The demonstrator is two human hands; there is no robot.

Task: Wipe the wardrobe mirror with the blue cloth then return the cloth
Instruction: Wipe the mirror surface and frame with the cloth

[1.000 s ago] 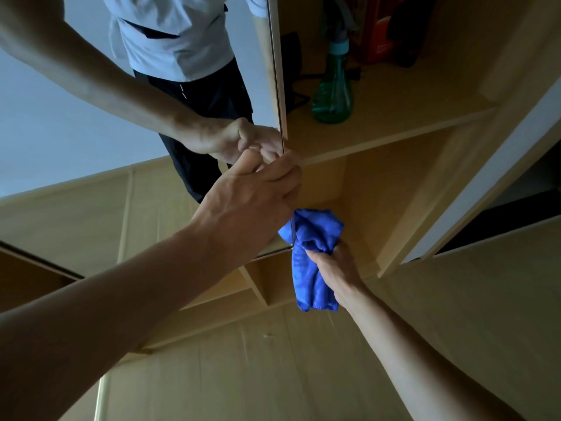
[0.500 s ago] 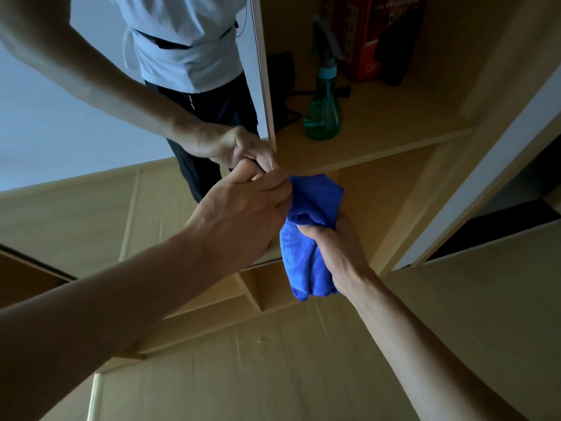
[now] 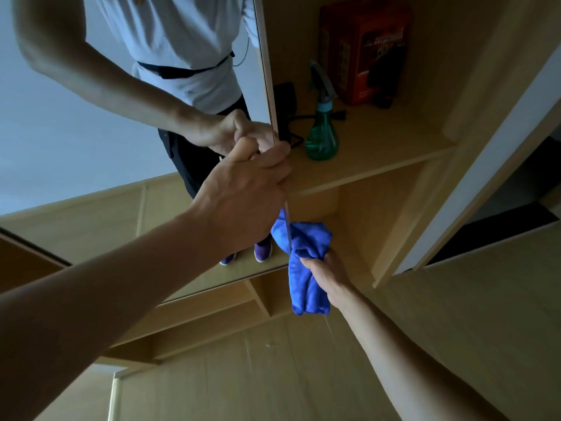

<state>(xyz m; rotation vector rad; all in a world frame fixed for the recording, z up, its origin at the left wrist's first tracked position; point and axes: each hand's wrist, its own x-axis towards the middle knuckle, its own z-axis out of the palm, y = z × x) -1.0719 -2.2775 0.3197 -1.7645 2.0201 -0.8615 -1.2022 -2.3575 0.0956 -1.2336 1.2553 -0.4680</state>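
Note:
The wardrobe mirror fills the left of the head view and shows a person's reflection. My left hand grips the mirror door's right edge, fingers curled round it. Below it my right hand holds the bunched blue cloth, whose top is pressed against the lower part of that same edge. The cloth's lower end hangs down past my wrist.
Behind the door a wooden shelf carries a green spray bottle, a red box and a black adapter with cable. Lower wooden shelves lie below the mirror. A white door frame stands at the right.
My right hand has slid the blue cloth down along the door's edge from just under my left hand. The left hand keeps its grip on the edge.

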